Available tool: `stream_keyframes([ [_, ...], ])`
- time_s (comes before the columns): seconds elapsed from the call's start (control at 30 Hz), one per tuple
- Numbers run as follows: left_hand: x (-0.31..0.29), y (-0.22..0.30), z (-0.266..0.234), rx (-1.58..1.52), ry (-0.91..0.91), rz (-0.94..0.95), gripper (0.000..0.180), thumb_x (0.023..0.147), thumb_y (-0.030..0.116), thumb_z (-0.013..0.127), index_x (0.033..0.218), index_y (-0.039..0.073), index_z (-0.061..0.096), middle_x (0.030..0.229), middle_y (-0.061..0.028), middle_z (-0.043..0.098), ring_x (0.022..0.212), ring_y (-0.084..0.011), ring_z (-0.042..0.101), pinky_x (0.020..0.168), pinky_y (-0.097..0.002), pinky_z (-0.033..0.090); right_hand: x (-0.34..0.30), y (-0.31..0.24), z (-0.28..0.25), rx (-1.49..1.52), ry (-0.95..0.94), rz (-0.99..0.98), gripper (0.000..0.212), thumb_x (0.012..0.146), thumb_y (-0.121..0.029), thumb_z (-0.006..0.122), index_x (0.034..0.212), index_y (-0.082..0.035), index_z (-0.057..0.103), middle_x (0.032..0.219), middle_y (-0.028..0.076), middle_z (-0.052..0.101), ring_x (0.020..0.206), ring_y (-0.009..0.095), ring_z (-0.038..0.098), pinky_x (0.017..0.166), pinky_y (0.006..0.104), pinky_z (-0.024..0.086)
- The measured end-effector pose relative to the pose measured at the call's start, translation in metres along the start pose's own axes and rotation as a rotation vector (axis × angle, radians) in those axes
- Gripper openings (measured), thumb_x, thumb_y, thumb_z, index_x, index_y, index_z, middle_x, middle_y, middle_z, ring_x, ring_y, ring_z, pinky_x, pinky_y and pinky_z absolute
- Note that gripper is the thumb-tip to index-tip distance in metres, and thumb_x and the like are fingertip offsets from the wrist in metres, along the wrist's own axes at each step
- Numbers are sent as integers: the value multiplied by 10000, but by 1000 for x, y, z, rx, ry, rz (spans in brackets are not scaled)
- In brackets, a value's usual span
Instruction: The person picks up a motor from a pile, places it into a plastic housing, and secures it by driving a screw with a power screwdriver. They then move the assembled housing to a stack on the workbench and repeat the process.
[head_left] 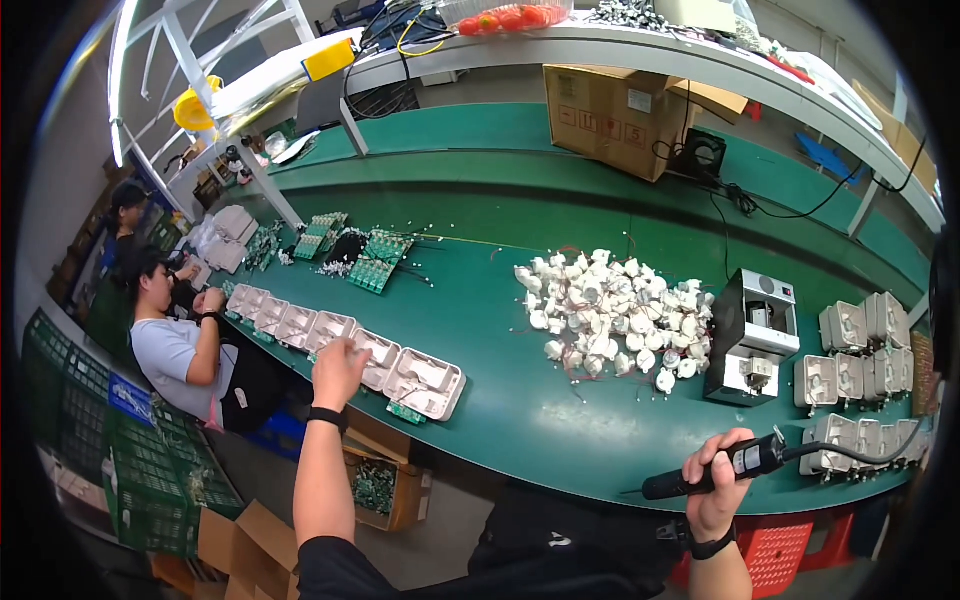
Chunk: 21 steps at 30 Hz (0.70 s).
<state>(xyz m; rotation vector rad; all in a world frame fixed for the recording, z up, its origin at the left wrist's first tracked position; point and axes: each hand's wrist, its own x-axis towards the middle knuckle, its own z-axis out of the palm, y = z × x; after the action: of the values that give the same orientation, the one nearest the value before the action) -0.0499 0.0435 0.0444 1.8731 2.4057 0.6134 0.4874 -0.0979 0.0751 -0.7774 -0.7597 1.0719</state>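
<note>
My right hand (716,478) is wrapped round a black electric screwdriver (675,487), its thin bit pointing left above the front edge of the green workbench (480,450). A cable runs from its rear end to the right. My left hand (338,374) is over a row of white plastic housings, its bent fingers closed at the edge of one housing (329,327) and partly hiding it. The nearest open housing (425,384) lies at the right end of the row, a green circuit board (405,413) at its front edge.
A heap of small white motor-like parts (620,315) with wires lies mid-bench. Beside it stands a black and silver machine (753,340). More housings (845,325) are stacked at right. Green circuit boards (378,260) lie farther back. A co-worker (175,340) sits at left.
</note>
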Motion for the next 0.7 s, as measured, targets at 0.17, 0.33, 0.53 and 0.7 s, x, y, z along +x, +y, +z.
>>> stream_keyframes([
  [0.17,-14,48,-13,-27,-434,-102,534,856,419,757,1172,12,619,1172,-203,645,1129,-390,597,934,-444,498,2,21,21,53,30,1,304,878,-68,655,1090,-95,439,865,87,545,612,160,521,602,324,489],
  [0.33,8,-11,3,86,4,39,546,866,403,747,1207,0,606,1248,-210,626,1205,-389,565,977,-445,478,6,32,34,-39,-58,-44,312,901,-147,686,1090,-108,441,866,60,534,613,149,513,596,309,463],
  [0.53,63,-127,26,220,287,-85,539,895,366,688,1253,-26,594,1264,-265,615,1235,-415,549,1027,-470,459,11,31,39,-33,-34,-83,320,896,-145,688,1095,-104,441,864,64,529,614,150,518,598,313,469],
  [0.7,74,-174,29,171,78,-221,542,893,359,647,1265,-33,599,1215,-290,637,1186,-442,577,1019,-489,468,4,39,44,-11,-23,-78,321,890,-140,687,1096,-106,443,860,63,526,615,150,522,596,309,468],
])
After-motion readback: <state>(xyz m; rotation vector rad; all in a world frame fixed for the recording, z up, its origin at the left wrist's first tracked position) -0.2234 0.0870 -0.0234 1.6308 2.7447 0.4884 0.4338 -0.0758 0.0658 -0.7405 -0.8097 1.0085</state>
